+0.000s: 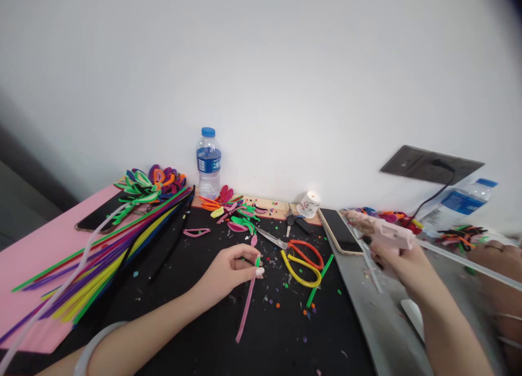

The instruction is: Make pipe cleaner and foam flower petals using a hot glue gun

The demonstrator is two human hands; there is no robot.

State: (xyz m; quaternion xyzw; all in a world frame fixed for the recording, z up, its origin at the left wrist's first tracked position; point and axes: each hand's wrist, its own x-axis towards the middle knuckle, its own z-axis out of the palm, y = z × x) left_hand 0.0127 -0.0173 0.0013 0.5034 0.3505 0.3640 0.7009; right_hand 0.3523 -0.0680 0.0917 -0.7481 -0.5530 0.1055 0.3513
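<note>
My left hand (232, 267) rests on the black mat (277, 338) and pinches a pink pipe cleaner (246, 305) with a green piece at its top end. My right hand (402, 262) is raised over the grey surface at the right and grips a pale pink glue gun (385, 232), its nozzle pointing left toward a phone (340, 230). A clear glue stick (468, 262) sticks out of the gun's back to the right.
Scissors with orange and yellow handles (299, 259) lie between my hands. A bundle of coloured pipe cleaners (106, 251) lies at the left. A water bottle (209, 162), folded petals (236, 210), a small white cup (309, 204) and keys stand by the wall.
</note>
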